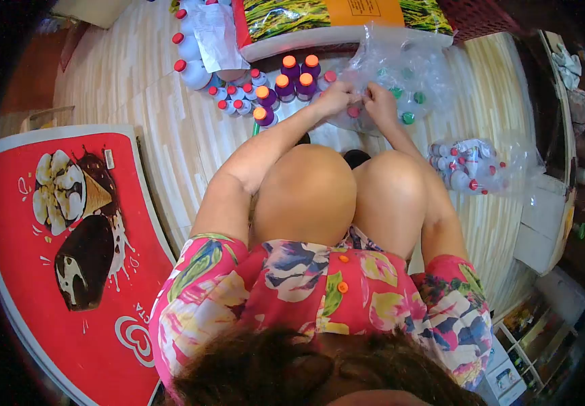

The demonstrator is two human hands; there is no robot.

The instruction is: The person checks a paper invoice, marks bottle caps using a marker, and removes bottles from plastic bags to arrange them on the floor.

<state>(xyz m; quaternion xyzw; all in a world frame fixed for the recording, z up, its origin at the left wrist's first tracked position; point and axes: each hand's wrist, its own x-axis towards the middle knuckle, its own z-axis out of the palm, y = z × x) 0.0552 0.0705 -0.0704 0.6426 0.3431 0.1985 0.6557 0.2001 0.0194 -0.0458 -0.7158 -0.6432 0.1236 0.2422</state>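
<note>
my left hand [336, 99] and right hand [382, 106], each with fingers pinched on the clear plastic film [411, 62], which lies on the far side, beyond my knees [306, 193]. green-capped bottles [419, 98] show through it at right; orange-capped purple bottles [284, 88] stand to the left. step in hand, as i judge it: parting the film. the next move seems to call for a steady outward pull, bottles undisturbed.

The floor [164, 111] is covered with pale, wood-patterned strips. At the left, a big red panel [79, 250] with printed ice creams is seen. At the lower right, shelves [536, 338] are placed in dimmer light.
</note>
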